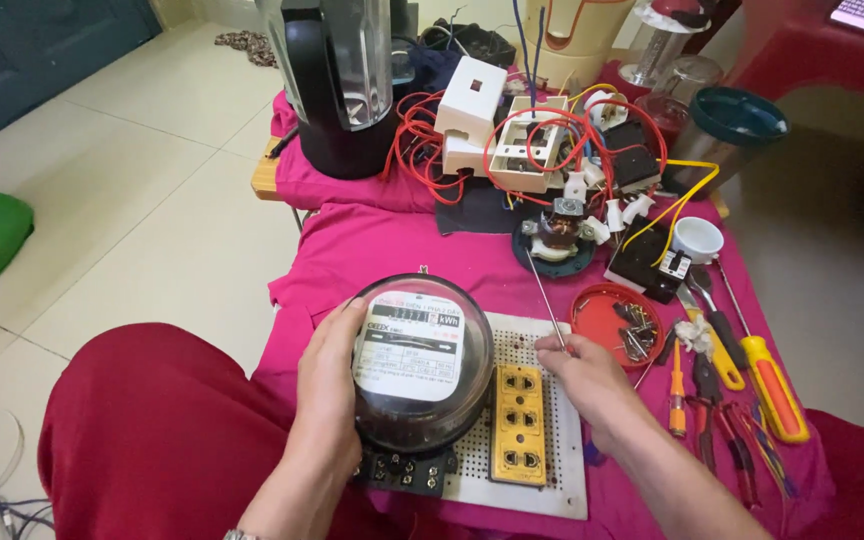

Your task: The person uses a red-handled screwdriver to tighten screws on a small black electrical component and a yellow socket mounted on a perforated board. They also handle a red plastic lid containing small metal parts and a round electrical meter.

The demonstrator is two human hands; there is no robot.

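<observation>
A: What've I got in the L hand (330, 385)?

B: L grip is wrapped on the side of the round electric meter (422, 362), fingers curled along its left edge, thumb on the clear dome. Meter sits on the white perforated board (555, 440), black terminal block at its base facing me.

A: And the R hand (584, 378)?

B: R grip is pinched shut on a thin metal rod (542, 292), prob. a long screwdriver shaft or probe, can't tell which. The rod slants up and away toward the small motor w/ copper windings (558, 233). Fingertips hover just above the board, right beside the yellow socket strip (520, 424), which lies flat on the board touching the meter's right side.

A: What else is near?

B: Red round lid holding screws (615, 322) just past my R hand. Further right, a row of tools on the pink cloth (372, 250): yellow-orange screwdriver (774, 385), pliers (704, 385), small orange tester (676, 392). White cup (697, 239) above those. At the back of the surface, tangled red wires (417, 140) w/ white switch boxes (472, 100), plus a black blender base (337, 90). My red trouser leg (152, 430) fills the lower left.
</observation>
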